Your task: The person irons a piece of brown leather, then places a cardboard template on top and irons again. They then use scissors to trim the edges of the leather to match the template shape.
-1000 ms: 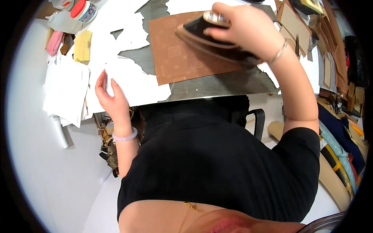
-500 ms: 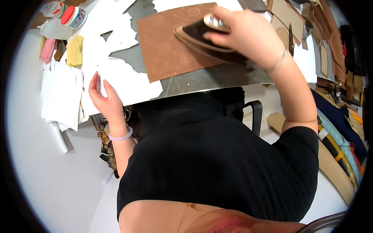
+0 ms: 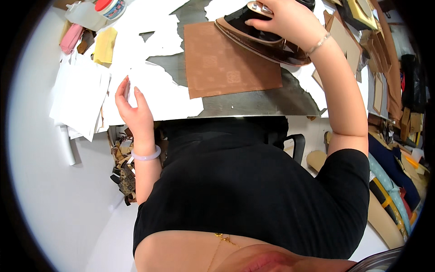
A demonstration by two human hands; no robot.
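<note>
My right hand (image 3: 285,23) grips a black and copper iron (image 3: 247,36) by its handle, with the iron's pointed tip to the left, over the upper right part of a brown patterned sheet (image 3: 213,68). The sheet lies on a dark grey worktop (image 3: 247,104) among torn white papers (image 3: 172,102). My left hand (image 3: 134,106) is open, its fingers loosely curved and empty, at the near edge of the white paper, left of the brown sheet.
At the back left are a red-lidded tub (image 3: 110,8), a translucent container (image 3: 84,16), a pink item (image 3: 71,38) and a yellow block (image 3: 105,45). Boards (image 3: 344,36) crowd the right end; rolls of material (image 3: 387,181) lean below. A chair armrest (image 3: 297,147) shows under the worktop.
My right hand and the iron have shifted toward the far edge of the brown sheet. My left hand remains open in about the same place, and the camera view has shifted slightly.
</note>
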